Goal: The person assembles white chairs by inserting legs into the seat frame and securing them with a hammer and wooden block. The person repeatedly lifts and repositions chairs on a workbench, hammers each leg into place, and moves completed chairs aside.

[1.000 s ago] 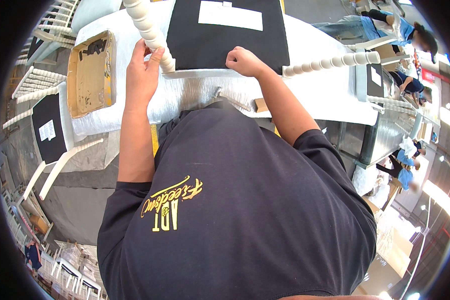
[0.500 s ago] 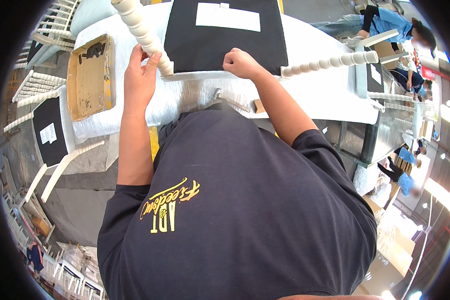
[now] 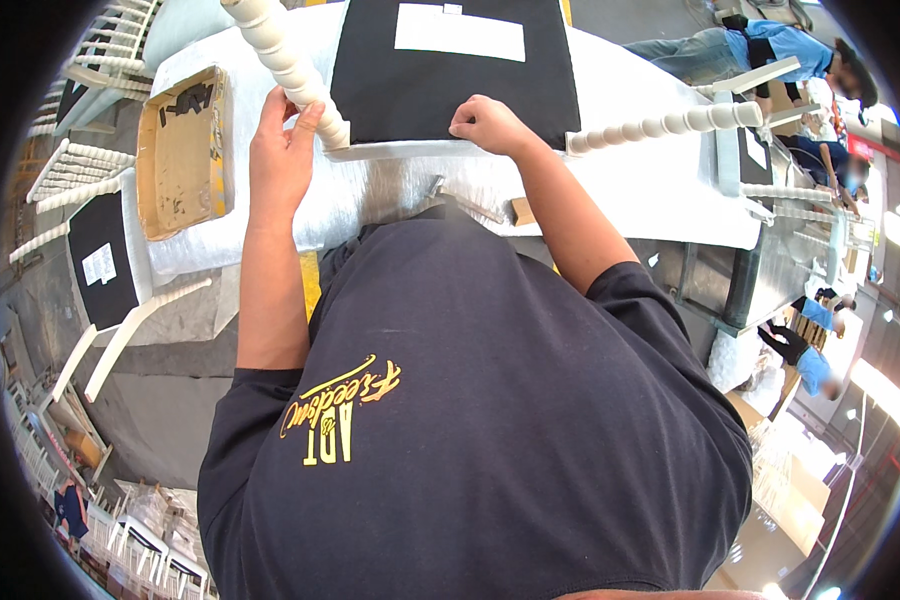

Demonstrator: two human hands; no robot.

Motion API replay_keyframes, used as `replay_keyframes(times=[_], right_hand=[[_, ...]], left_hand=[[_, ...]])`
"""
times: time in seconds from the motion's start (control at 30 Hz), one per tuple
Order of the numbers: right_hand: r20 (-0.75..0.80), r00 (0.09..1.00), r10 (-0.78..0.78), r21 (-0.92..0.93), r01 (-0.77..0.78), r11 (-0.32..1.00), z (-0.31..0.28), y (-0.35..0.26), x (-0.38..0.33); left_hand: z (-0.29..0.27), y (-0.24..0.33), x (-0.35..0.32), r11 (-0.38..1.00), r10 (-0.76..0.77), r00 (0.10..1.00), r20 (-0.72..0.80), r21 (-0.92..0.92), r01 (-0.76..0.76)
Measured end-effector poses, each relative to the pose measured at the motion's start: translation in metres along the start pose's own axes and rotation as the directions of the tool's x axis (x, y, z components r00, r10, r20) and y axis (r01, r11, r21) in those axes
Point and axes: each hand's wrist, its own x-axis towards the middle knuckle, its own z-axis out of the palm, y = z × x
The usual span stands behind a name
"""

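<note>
An upturned white chair [image 3: 450, 150] lies on the bench [image 3: 650, 190] right in front of the person, its black seat underside [image 3: 455, 85] facing up between and just beyond the two hands. The left hand [image 3: 282, 160] is wrapped around the base of one white turned leg [image 3: 288, 65], fingers and thumb closed on it where it meets the seat frame; that leg's long axis runs from the hand up and to the left, pointing away from the person. The right hand [image 3: 488, 125] is curled into a loose fist, knuckles pressed on the near edge of the black seat; whether it pinches anything cannot be told. A second turned leg [image 3: 660, 127] starts just right of the right hand and points out to the right, lying nearly level. Left of the left hand sits an open cardboard box [image 3: 180, 150].
</note>
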Motion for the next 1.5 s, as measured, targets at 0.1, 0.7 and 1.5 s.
replay_keyframes(times=[0.1,0.7,1.5], right_hand=[[-0.138,0.990,0.003,0.094,0.010,0.996,-0.003,0.004,-0.006],[-0.081,0.964,0.255,-0.279,-0.267,0.922,0.126,0.070,-0.106],[-0.424,0.894,0.143,0.033,-0.143,0.989,0.051,-0.016,-0.117]], left_hand=[[0.001,-0.002,0.002,1.000,-0.010,1.000,0.000,-0.021,0.010],[-0.014,0.005,0.023,0.976,-0.103,0.991,0.083,0.200,0.084],[-0.013,0.026,0.031,0.949,-0.179,0.979,0.094,0.280,0.146]])
